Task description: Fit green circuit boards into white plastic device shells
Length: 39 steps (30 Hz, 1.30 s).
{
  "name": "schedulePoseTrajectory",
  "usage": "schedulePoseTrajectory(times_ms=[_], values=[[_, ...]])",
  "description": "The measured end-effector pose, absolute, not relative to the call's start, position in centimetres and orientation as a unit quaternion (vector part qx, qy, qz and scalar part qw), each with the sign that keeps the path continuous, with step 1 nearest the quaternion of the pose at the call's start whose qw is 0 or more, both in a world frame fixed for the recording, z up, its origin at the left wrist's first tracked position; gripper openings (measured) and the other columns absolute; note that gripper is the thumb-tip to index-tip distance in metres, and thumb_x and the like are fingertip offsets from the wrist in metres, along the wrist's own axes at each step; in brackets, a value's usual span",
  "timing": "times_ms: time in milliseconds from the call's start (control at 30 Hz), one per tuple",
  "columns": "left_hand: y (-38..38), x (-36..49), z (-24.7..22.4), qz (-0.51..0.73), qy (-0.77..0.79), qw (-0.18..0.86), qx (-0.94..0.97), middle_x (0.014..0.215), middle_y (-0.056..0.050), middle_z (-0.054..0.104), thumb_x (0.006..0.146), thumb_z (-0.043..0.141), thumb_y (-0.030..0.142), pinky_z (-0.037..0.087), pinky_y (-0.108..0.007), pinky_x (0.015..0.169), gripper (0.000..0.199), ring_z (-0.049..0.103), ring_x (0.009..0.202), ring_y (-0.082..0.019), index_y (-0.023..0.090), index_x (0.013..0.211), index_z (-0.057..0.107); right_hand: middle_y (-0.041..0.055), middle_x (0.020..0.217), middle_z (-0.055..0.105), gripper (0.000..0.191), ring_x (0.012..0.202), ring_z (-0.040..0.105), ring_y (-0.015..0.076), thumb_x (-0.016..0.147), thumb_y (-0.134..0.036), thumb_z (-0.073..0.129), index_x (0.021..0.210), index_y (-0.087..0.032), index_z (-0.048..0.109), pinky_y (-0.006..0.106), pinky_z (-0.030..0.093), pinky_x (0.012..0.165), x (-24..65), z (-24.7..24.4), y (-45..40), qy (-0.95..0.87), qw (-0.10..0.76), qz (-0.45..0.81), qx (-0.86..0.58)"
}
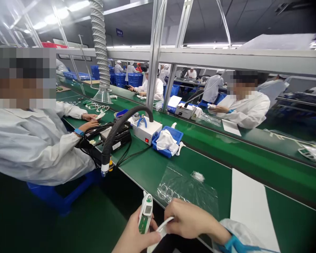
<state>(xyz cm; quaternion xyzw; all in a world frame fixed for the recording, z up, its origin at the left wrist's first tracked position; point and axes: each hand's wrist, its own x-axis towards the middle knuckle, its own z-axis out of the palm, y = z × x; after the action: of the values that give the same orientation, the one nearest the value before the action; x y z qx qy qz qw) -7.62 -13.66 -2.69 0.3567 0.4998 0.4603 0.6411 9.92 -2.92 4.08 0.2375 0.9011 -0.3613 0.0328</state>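
Grip: left hand clamped on device, right hand on cover | bench edge beside device | tray well apart

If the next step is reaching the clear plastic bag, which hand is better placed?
Probably the right hand: though it holds a white piece, it is nearest the clear plastic bag. The left hand is farther away, holding a white device with a green board.

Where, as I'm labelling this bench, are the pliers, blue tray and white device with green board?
Pliers [145,122]: head view, one blue handle.
Blue tray [161,151]: head view, front wall.
White device [147,211]: head view, grey square.
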Motion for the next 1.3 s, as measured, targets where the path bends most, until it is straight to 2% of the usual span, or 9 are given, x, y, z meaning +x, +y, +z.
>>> schedulePoseTrajectory(times_ms=[100,233,300,400,500,567,733,1000,1300], values=[[-13.8,-7.4,-2.6,0.444,0.537,0.595,0.401,0.075,0.002,0.060,0.067,0.068,0.014,0.040,-0.024,0.064,0.021,0.052,0.069,-0.013,0.016,0.083,0.056,-0.0043,0.060,0.054,0.012,0.061,0.049,0.0116,0.068,-0.010,0.066,0.063,-0.018,0.060,0.020,0.030,0.052,9.5,3.7,-3.2,0.888,-0.001,-0.359,0.287],[-13.9,-6.6,-3.0,0.461,0.500,0.612,0.404,0.084,-0.001,0.066,0.064,0.066,0.010,0.045,-0.028,0.075,0.041,0.059,0.080,-0.019,0.015,0.104,0.059,-0.0052,0.053,0.051,0.012,0.048,0.048,0.0094,0.078,-0.014,0.056,0.066,-0.018,0.055,0.019,0.031,0.045,9.6,2.3,-3.9,0.816,-0.038,-0.470,0.335],[-14.0,-6.2,-3.2,0.469,0.498,0.617,0.388,0.084,-0.001,0.068,0.065,0.066,0.013,0.046,-0.027,0.072,0.041,0.060,0.078,-0.019,0.014,0.106,0.060,-0.0049,0.055,0.053,0.010,0.046,0.050,0.0095,0.081,-0.020,0.054,0.071,-0.017,0.054,0.018,0.034,0.043,9.7,1.0,-4.3,0.744,-0.058,-0.559,0.362],[-14.0,-5.7,-3.5,0.477,0.527,0.600,0.368,0.079,-0.001,0.067,0.068,0.066,0.017,0.046,-0.026,0.066,0.026,0.059,0.072,-0.018,0.014,0.094,0.063,-0.0026,0.060,0.055,0.019,0.048,0.053,0.0122,0.085,-0.033,0.055,0.075,-0.017,0.054,0.021,0.043,0.044,9.9,-0.7,-5.4,0.669,-0.129,-0.615,0.397],[-13.9,-5.3,-4.1,0.463,0.583,0.559,0.366,0.073,-0.001,0.066,0.067,0.066,0.016,0.045,-0.026,0.063,0.021,0.057,0.067,-0.017,0.013,0.088,0.063,0.0044,0.085,0.062,0.018,0.074,0.060,0.0201,0.087,-0.033,0.058,0.097,-0.017,0.057,0.031,0.051,0.065,10.2,-1.1,-6.9,0.731,-0.252,-0.471,0.424],[-13.7,-4.9,-4.6,0.460,0.613,0.522,0.374,0.070,0.000,0.064,0.067,0.065,0.015,0.045,-0.026,0.061,0.019,0.054,0.063,-0.016,0.013,0.086,0.063,0.0084,0.104,0.059,0.023,0.093,0.057,0.0242,0.089,-0.025,0.056,0.111,-0.020,0.053,0.037,0.048,0.080,10.1,-0.6,-7.9,0.800,-0.324,-0.311,0.399],[-13.4,-3.6,-4.8,0.499,0.594,0.512,0.368,0.072,-0.002,0.066,0.070,0.068,0.021,0.046,-0.026,0.063,0.023,0.059,0.069,-0.019,0.014,0.090,0.063,0.0070,0.086,0.054,0.018,0.076,0.048,0.0211,0.093,-0.009,0.039,0.093,-0.017,0.056,0.037,0.038,0.070,8.9,0.1,-9.3,0.887,-0.324,-0.090,0.316],[-13.4,-3.2,-3.7,0.479,0.572,0.529,0.403,0.091,-0.007,0.071,0.077,0.062,0.019,0.049,-0.029,0.075,0.028,0.064,0.085,-0.024,0.012,0.104,0.061,0.0054,0.080,0.049,0.022,0.073,0.042,0.0193,0.093,-0.007,0.036,0.084,-0.016,0.053,0.036,0.034,0.070,8.8,-0.1,-9.1,0.897,-0.305,-0.064,0.313],[-13.2,-2.6,-3.3,0.488,0.544,0.546,0.409,0.111,-0.010,0.069,0.076,0.061,0.012,0.049,-0.030,0.086,0.032,0.062,0.100,-0.026,0.015,0.108,0.062,0.0070,0.077,0.049,0.021,0.072,0.040,0.0198,0.089,-0.001,0.040,0.080,-0.014,0.053,0.038,0.033,0.068,9.2,-0.9,-8.6,0.919,-0.273,-0.036,0.283]])
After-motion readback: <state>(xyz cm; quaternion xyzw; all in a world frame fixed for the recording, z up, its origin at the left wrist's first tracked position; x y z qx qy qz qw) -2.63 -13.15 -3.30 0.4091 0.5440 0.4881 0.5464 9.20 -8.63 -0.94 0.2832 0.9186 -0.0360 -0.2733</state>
